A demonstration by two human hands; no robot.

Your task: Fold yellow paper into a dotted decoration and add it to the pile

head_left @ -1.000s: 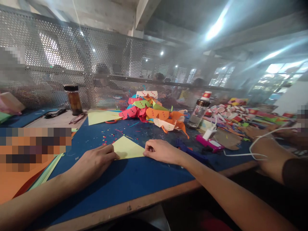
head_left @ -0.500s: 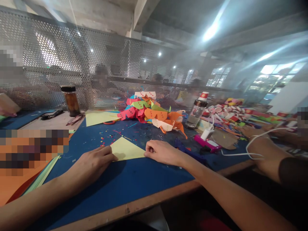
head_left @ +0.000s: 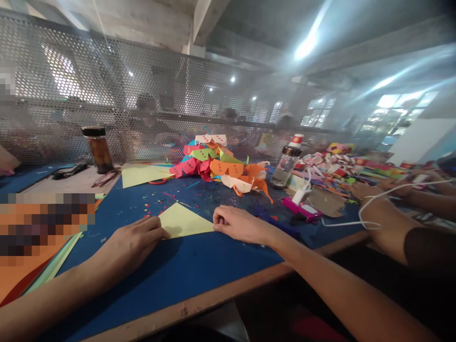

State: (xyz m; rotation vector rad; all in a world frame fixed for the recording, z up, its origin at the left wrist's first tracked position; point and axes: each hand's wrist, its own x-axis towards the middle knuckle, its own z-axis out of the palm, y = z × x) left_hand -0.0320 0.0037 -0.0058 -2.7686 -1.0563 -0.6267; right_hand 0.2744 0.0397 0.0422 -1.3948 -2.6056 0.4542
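A pale yellow paper triangle (head_left: 182, 220) lies flat on the blue mat (head_left: 185, 270). My left hand (head_left: 133, 242) rests on the mat with its fingers curled, the fingertips pressing the triangle's left corner. My right hand (head_left: 239, 224) has its fingers curled and presses down on the triangle's right corner. Both forearms reach in from the near edge of the table.
A pile of folded coloured paper figures (head_left: 217, 164) sits behind the triangle. A dark jar (head_left: 96, 148), a yellow sheet (head_left: 140, 173), a clear bottle (head_left: 287, 164) and a pink phone with white cable (head_left: 302, 209) stand around. Another person's arm (head_left: 392, 228) works at right. Orange sheets (head_left: 28, 266) lie left.
Both hands stay pressed on the triangle's corners. The view has drifted slightly so everything sits a little further left; nothing else has changed.
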